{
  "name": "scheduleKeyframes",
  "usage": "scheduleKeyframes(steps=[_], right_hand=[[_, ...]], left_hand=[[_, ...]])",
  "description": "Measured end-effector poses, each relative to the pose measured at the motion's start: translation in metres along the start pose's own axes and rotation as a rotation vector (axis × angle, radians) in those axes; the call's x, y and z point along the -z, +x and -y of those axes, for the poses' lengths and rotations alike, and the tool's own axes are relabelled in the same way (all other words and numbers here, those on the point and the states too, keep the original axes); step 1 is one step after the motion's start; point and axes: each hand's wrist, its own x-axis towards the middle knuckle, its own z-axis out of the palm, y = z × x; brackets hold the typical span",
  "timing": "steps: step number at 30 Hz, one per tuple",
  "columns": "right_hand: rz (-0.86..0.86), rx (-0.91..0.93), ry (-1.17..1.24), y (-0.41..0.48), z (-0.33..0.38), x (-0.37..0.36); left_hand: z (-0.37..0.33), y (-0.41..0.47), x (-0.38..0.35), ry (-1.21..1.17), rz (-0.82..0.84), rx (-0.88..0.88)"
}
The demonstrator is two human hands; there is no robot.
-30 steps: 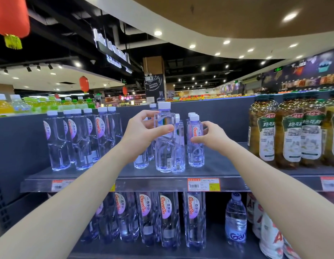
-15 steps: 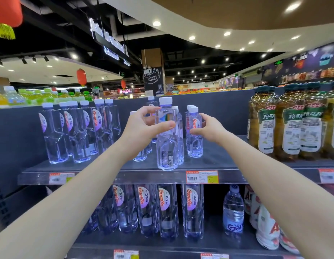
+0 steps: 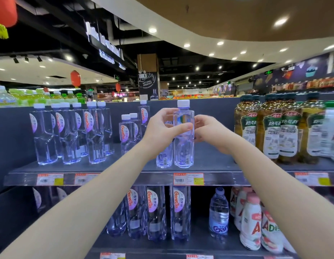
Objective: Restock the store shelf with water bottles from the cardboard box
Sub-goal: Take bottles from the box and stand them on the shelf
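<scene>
Water bottle [image 3: 183, 146]: upright on the upper shelf [image 3: 125, 179] near its front edge, above a price tag [image 3: 188, 178].
Left hand [image 3: 160, 131]: grip closed round the bottle from 9 o'clock, thumb across its front.
Right hand [image 3: 209, 131]: fingers curled at the bottle's 3 o'clock side; grip unclear.
Second bottle [image 3: 163, 159]: just beside it at 9 o'clock.

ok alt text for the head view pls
A person's left hand grips an upright water bottle at the front of a store shelf, the right hand at its other side. To the left stand taller water bottles, to the right amber drink bottles.
</scene>
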Motion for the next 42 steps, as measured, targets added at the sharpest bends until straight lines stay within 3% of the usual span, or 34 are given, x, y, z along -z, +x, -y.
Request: scheduleKeyframes(steps=[5, 12, 22, 42], right_hand=[[0.154, 0.014, 0.002, -0.024, -0.006, 0.018], [-0.044, 0.027, -0.043, -0.026, -0.016, 0.005], [-0.064, 0.004, 0.058, -0.006, -0.018, -0.007], [-0.241, -0.070, -0.018, 0.022, -0.048, -0.029]], left_hand=[[0.004, 0.001, -0.025, -0.005, -0.029, 0.014], [0.008, 0.007, -0.034, 0.033, -0.018, 0.058], [0.012, 0.001, -0.003, 0.167, -0.037, 0.039], [0.020, -0.021, 0.054, 0.320, -0.021, 0.057]])
